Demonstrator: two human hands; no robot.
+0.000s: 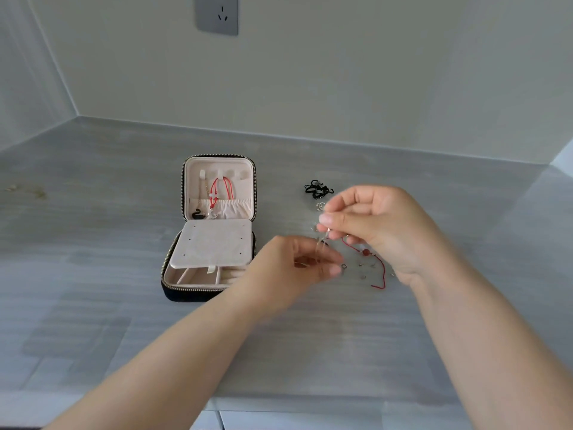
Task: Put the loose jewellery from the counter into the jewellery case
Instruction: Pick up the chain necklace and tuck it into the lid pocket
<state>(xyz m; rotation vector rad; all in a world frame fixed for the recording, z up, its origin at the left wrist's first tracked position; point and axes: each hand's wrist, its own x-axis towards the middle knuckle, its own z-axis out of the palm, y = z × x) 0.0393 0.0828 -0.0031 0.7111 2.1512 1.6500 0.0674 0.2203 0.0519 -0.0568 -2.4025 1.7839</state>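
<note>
A fine silver chain (318, 246) is pinched between the left hand (294, 265) and right hand (378, 225) above the loose jewellery (376, 268), right of the open jewellery case (214, 240), well inside the front edge of the counter (93, 212).

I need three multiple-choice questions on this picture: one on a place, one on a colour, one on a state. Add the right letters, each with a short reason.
1. The black cord bundle lies: A. in the jewellery case; B. on the counter, right of the case; C. in a hand.
2. The hanging cord in the case lid is: A. blue; B. red; C. green.
3. The left hand and right hand: A. lie flat; B. grip the case; C. hold a thin chain between them.
Key: 1B, it lies on bare counter beyond the hands; 2B, it shows red against the pale lining; 3C, both pinch the chain, though it is blurred.
</note>
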